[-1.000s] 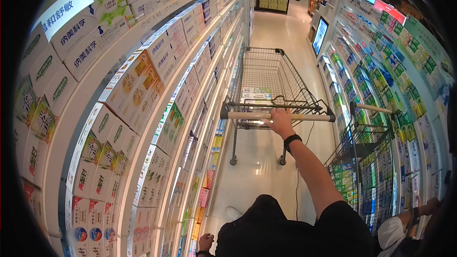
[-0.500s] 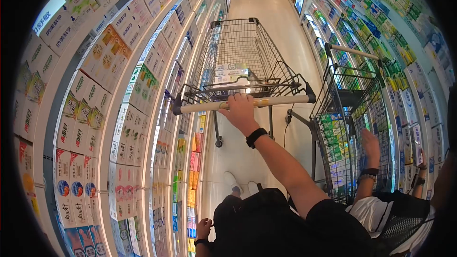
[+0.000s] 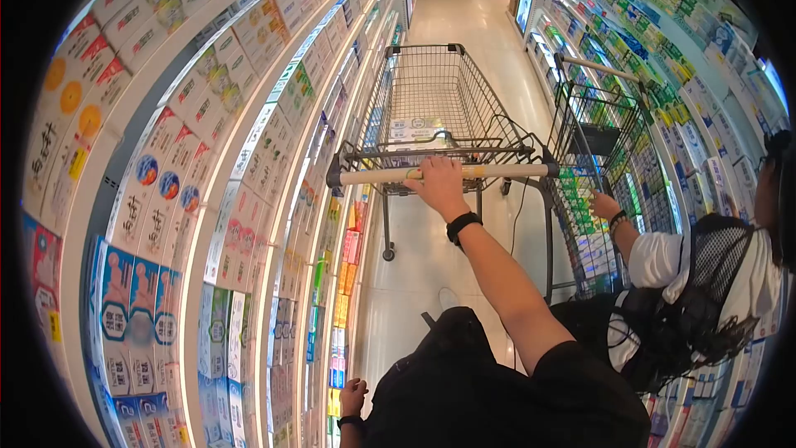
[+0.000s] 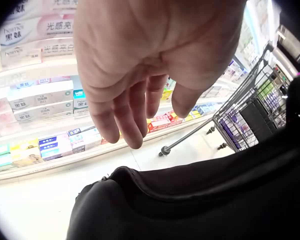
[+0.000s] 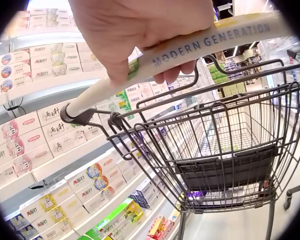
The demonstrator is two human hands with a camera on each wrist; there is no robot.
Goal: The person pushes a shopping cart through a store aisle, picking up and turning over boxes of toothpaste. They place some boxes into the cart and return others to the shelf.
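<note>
My right hand (image 3: 442, 185) grips the pale handle (image 3: 510, 171) of a wire shopping cart (image 3: 414, 87) near its middle. In the right wrist view the thumb and fingertips wrap round this handle (image 5: 215, 42), which is printed "MODERN GENERATION". Several boxes (image 3: 405, 130) lie in the bottom of the cart basket. My left hand (image 3: 353, 396) hangs low beside my body, near the left shelves. The left wrist view shows that hand (image 4: 150, 65) with loosely bent fingers pointing down, nothing in them, and a dark bag or garment (image 4: 190, 200) below it.
Shelves of boxed toothpaste (image 3: 170, 174) line the left side. On the right stands a second cart (image 3: 593, 133), with another person (image 3: 663, 274) beside it, against more stocked shelves (image 3: 688, 108). The pale aisle floor (image 3: 464, 8) runs ahead between them.
The second cart and the other person have come further into view on the right. The left shelf's boxes have shifted in view. My right hand keeps its hold on the handle; my left still hangs.
</note>
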